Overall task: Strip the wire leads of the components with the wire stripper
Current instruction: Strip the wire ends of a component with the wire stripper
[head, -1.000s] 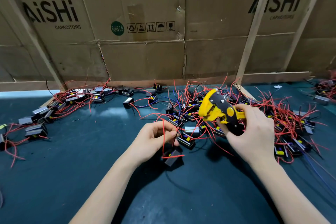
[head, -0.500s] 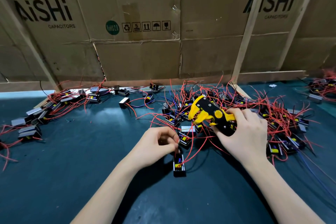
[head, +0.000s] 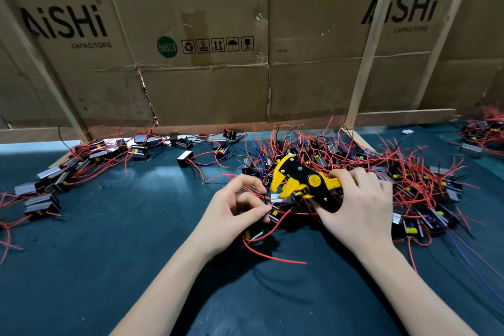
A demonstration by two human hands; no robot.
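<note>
Both hands work mid-worktop: the right hand (head: 360,207) grips the wire stripper (head: 302,180), the left hand (head: 231,210) pinches a red lead (head: 272,229), which seemingly next needs feeding between the tool's parted jaws

Tabletop (head: 114,267): dark teal mat surface. Dense heap of components (head: 403,172) with tangled red leads at centre right, running towards the right edge. Looser row of components (head: 90,157) at upper left, trailing down the left edge. A few strays between the two, e.g. one black component (head: 185,158). Single component (head: 252,234) near frame centre, long red lead (head: 275,257) curling towards the bottom. Cardboard wall (head: 207,95) borders the far edge.
</note>
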